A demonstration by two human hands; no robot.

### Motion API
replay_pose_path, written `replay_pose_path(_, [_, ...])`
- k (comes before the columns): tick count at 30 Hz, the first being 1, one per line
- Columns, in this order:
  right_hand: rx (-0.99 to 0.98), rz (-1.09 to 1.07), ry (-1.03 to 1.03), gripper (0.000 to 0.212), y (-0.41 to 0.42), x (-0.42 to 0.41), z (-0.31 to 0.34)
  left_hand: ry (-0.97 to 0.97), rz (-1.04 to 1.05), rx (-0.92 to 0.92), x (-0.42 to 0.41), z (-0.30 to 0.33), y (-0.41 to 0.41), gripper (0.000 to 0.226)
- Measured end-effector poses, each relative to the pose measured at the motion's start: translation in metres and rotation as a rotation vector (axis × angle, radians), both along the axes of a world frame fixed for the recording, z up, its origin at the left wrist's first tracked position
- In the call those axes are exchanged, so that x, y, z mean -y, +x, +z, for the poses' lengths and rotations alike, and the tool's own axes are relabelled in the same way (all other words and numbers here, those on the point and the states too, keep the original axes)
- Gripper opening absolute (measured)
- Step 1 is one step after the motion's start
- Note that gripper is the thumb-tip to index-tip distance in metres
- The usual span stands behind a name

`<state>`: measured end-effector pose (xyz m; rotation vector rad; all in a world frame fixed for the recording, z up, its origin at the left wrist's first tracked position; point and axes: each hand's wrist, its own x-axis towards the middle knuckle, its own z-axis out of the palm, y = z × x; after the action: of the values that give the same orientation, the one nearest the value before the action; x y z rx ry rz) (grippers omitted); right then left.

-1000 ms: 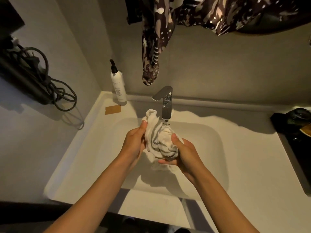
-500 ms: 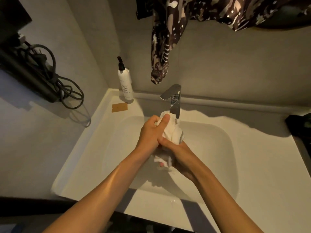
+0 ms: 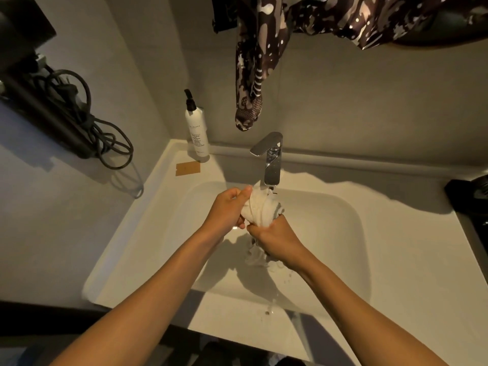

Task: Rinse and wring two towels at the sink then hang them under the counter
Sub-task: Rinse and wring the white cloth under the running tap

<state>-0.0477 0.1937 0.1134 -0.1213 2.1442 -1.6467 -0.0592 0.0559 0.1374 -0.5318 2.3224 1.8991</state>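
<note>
A white towel [image 3: 260, 208] with grey stripes is bunched into a tight twist over the white sink [image 3: 330, 233], just under the chrome faucet [image 3: 272, 165]. My left hand [image 3: 228, 211] grips its upper end. My right hand [image 3: 277, 240] is clenched around its lower part, and a wet tail of cloth hangs out below that fist. Water drips from the towel into the basin. Only one towel is in view.
A white pump bottle [image 3: 197, 128] and a brown card [image 3: 188, 169] sit at the sink's back left corner. A patterned dark cloth [image 3: 253, 75] hangs above the faucet. Black cables [image 3: 87, 120] hang on the left wall. A dark object [image 3: 472, 194] rests on the right counter.
The loosely held, spread towel has been squeezed into a tight twist. My hands came together around it and my right hand dropped lower; water now drips out.
</note>
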Motion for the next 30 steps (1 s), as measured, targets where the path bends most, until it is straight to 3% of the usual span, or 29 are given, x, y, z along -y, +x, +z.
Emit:
replay_pose_path(6, [-0.052, -0.076, -0.006, 0.029, -0.006, -0.001, -0.006, 0.123, 0.029, 0.017, -0.001, -0.006, -0.003, 0.029])
replay_pose_path(10, [-0.012, 0.031, -0.078, 0.039, 0.0, -0.008, -0.007, 0.151, -0.004, -0.053, 0.003, -0.001, -0.002, 0.022])
replay_pose_path(14, [0.138, -0.028, -0.217, 0.055, 0.005, -0.03, -0.01, 0.095, 0.122, -0.164, 0.019, 0.013, -0.004, 0.023])
replay_pose_path(17, [0.333, -0.216, -0.499, 0.043, 0.003, -0.05, -0.023, 0.261, 0.263, -0.23, 0.03, 0.034, -0.009, 0.024])
replay_pose_path(20, [0.425, -0.32, -0.577, 0.049, 0.004, -0.071, -0.033, 0.14, 0.267, -0.38, 0.029, 0.061, -0.014, 0.021])
replay_pose_path(22, [0.32, -0.256, -0.419, 0.054, 0.006, -0.077, -0.032, -0.033, 0.249, -0.487, 0.018, 0.084, -0.017, 0.02])
replay_pose_path(25, [0.064, -0.024, 0.024, 0.05, 0.01, -0.081, -0.017, -0.293, 0.152, -0.677, -0.002, 0.12, -0.016, 0.019])
replay_pose_path(28, [0.019, 0.318, 0.572, 0.076, 0.005, -0.096, -0.003, -0.463, 0.025, -0.827, -0.014, 0.147, -0.014, 0.023])
replay_pose_path(30, [-0.065, 0.251, 0.723, 0.086, -0.004, -0.102, 0.013, -0.473, -0.064, -0.859, -0.019, 0.161, -0.013, 0.022])
